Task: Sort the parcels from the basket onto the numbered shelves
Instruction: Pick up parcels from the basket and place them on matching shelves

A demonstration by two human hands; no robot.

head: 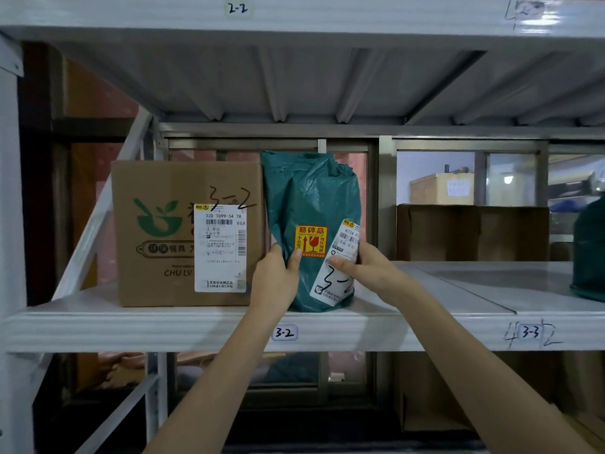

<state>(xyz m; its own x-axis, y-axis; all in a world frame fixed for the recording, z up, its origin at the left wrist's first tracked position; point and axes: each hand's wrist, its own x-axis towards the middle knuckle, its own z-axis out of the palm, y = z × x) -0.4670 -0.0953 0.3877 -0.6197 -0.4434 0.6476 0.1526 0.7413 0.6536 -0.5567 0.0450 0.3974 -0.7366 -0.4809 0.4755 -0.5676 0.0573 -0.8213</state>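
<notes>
A green plastic parcel (311, 198) stands upright on the white shelf (131, 326) tagged 3-2. It carries an orange fragile sticker and a white label with 3-2 handwritten on it. My left hand (276, 276) grips its left side, thumb across the front. My right hand (366, 263) grips its right side over the label. A brown cardboard box (157, 231), also marked 3-2, sits just left of the parcel and touches it.
The shelf section to the right is tagged 3-3 (529, 332); another green parcel (589, 253) stands at its far right edge. Brown cartons (471, 232) sit behind it. A shelf tagged 2-2 (238, 8) lies overhead. More cartons show below.
</notes>
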